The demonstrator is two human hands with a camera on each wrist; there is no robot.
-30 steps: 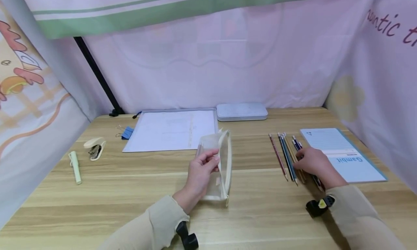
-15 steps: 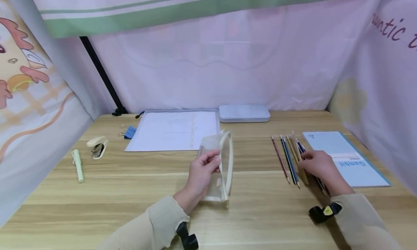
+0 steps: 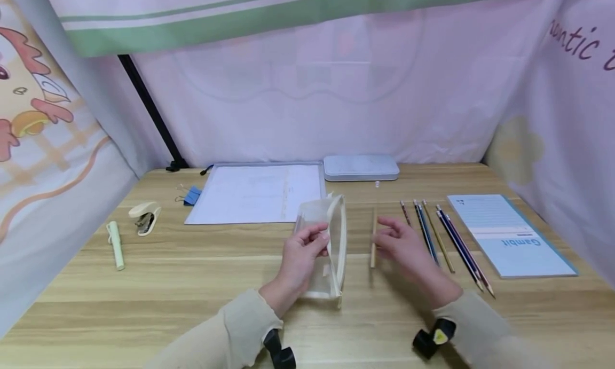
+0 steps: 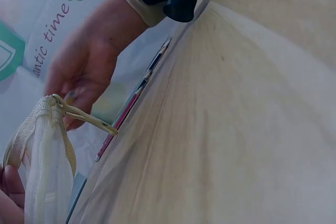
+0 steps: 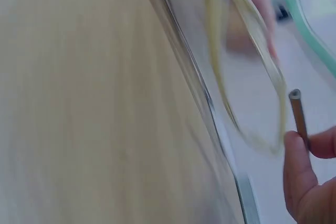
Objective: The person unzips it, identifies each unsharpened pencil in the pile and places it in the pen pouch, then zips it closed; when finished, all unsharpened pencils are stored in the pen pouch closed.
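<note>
My left hand holds a clear mesh pouch with a cream zipper upright on the wooden table, thumb and fingers pinching its near side. The pouch's zipper edge fills the lower left of the left wrist view. My right hand pinches a tan pencil just right of the pouch's mouth. In the right wrist view the pencil's end sits beside my fingertips, close to the pouch rim. A row of several coloured pencils lies on the table further right.
A blue notebook lies at the right. At the back are a zip folder with papers and a white case. A stapler, a green pen and a blue binder clip lie at the left. Fabric walls surround the table.
My right hand lifted one tan pencil out of the row and carried it left to the pouch's mouth. My left hand and the pouch stayed in place.
</note>
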